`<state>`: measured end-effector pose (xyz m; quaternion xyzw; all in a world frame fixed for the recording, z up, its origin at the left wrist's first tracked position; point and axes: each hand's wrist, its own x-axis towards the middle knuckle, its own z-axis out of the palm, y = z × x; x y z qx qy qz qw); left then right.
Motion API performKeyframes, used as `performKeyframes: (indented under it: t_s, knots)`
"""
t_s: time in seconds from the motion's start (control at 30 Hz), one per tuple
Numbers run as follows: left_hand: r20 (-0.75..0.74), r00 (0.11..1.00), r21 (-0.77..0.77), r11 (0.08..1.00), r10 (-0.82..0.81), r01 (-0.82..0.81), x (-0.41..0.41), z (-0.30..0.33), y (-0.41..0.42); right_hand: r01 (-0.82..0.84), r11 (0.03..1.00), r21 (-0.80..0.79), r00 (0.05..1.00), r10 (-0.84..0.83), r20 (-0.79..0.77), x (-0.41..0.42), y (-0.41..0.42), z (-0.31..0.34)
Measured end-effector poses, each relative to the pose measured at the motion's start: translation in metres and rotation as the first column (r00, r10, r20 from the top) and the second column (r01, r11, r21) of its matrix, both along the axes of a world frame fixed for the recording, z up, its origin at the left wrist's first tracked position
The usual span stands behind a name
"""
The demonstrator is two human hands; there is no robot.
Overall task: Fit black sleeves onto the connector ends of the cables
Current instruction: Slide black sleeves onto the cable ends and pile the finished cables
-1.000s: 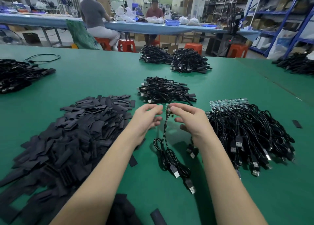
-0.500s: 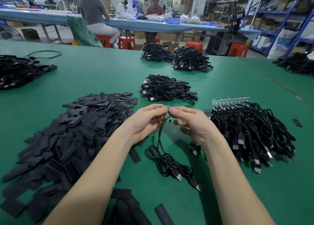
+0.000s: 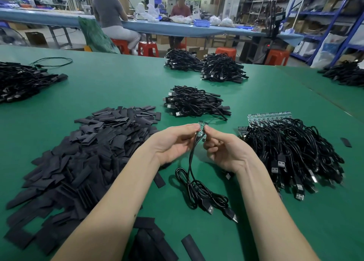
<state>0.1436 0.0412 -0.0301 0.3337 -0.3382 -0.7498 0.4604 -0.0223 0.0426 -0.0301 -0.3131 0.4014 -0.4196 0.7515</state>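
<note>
Two small green circuit boards [image 3: 201, 130] sit joined side by side at the ends of two black cables [image 3: 199, 189]. My left hand [image 3: 175, 144] pinches the left board and my right hand [image 3: 224, 150] pinches the right one, both raised above the green table [image 3: 122, 83]. The cables hang down and coil on the table, with their USB plugs [image 3: 220, 211] lying below my wrists. A big heap of flat black sleeves [image 3: 78, 152] lies left of my left arm. No sleeve is in either hand.
A pile of cables with bare green boards [image 3: 291, 148] lies right of my right hand. A sleeved-cable pile [image 3: 195, 102] sits just beyond my hands, with more piles [image 3: 204, 66] farther back and at far left [image 3: 21, 81]. Loose sleeves [image 3: 155, 241] lie near the front edge. People sit at a far bench.
Both hands have come closer to me and risen a little, turning palms inward, still holding the boards together. The coiled cables slid slightly toward me.
</note>
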Motion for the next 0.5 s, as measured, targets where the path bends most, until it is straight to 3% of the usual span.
performKeyframes:
  t_s: [0.13, 0.23, 0.3, 0.37, 0.43, 0.5]
  knots:
    - [-0.054, 0.999, 0.016, 1.000, 0.002, -0.001, 0.001, -0.001, -0.001, -0.003, 1.000, 0.010, 0.998, 0.002, 0.059, 0.001, 0.001, 0.001]
    - [-0.054, 0.998, -0.034, 0.999, -0.015, 0.014, 0.000, -0.004, -0.001, -0.027, 0.997, -0.070, 0.999, 0.025, -0.027, -0.003, 0.002, 0.006]
    - [0.062, 0.998, -0.078, 0.997, 0.021, -0.016, -0.001, -0.007, -0.003, -0.047, 0.986, -0.157, 0.994, 0.030, -0.109, -0.009, 0.001, 0.013]
    - [0.303, 0.949, -0.162, 0.986, 0.085, -0.036, -0.002, -0.010, -0.004, -0.028, 0.966, -0.256, 0.974, -0.031, -0.226, -0.014, 0.000, 0.021]
    - [0.569, 0.812, -0.248, 0.969, 0.132, 0.016, -0.003, -0.013, -0.004, -0.010, 0.931, -0.365, 0.902, -0.149, -0.404, -0.011, 0.000, 0.027]
    - [0.656, 0.714, -0.322, 0.946, 0.246, -0.029, -0.004, -0.014, -0.005, -0.010, 0.885, -0.465, 0.835, -0.248, -0.491, -0.004, 0.001, 0.029]
